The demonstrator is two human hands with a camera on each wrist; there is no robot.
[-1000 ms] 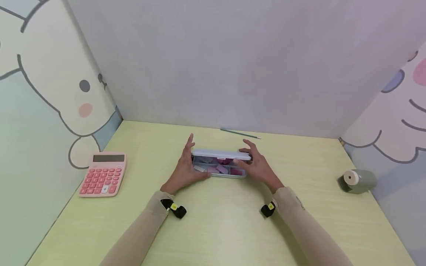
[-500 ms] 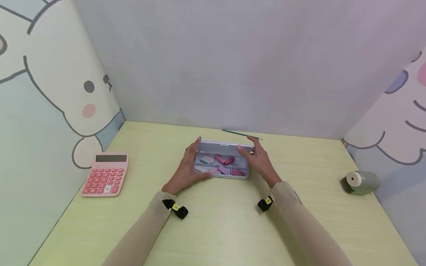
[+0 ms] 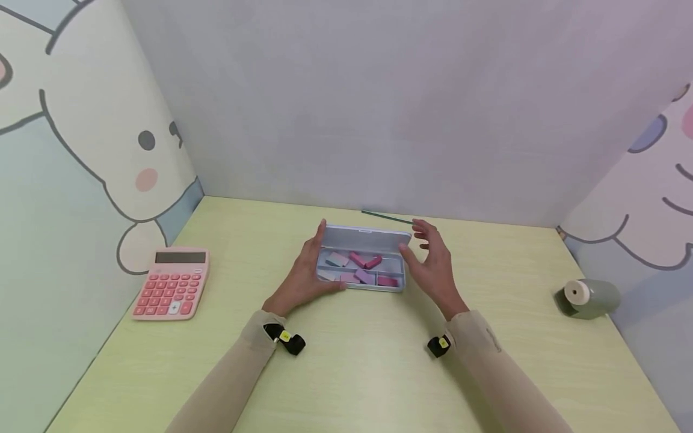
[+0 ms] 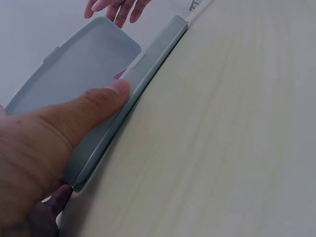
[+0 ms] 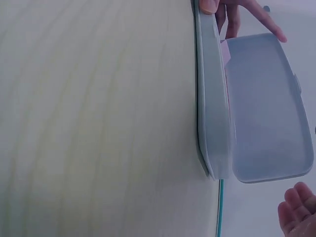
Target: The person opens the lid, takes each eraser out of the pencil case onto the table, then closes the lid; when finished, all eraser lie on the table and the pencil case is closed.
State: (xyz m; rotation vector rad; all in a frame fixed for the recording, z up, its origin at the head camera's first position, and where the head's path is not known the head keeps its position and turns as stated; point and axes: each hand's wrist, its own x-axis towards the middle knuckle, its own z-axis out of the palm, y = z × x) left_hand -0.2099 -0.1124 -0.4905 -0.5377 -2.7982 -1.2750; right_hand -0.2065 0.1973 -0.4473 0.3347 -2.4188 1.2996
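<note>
A pale blue-grey pencil case (image 3: 388, 263) lies on the table, its hinged lid (image 3: 364, 239) raised and leaning back. Several small pink, purple and white blocks (image 3: 364, 276), which look like erasers, lie in its compartments. My left hand (image 3: 301, 275) grips the case's left end, thumb along the front edge (image 4: 148, 69) and fingers behind. At the other end, my right hand (image 3: 435, 270) is held beside the lid, fingers loosely bent and holding nothing. In the right wrist view its fingertips (image 5: 295, 202) appear apart from the lid (image 5: 269, 106).
Behind the case, a thin green pencil (image 3: 385, 216) lies near the wall, its right end hidden by my right hand. A pink calculator (image 3: 172, 284) is at the left. A grey-green pencil sharpener (image 3: 592, 298) stands at the right edge. Walls enclose the table's back and sides.
The lid has swung up and back from nearly closed, uncovering the blocks. My right hand has let go of the lid and moved slightly right. My left hand keeps its grip.
</note>
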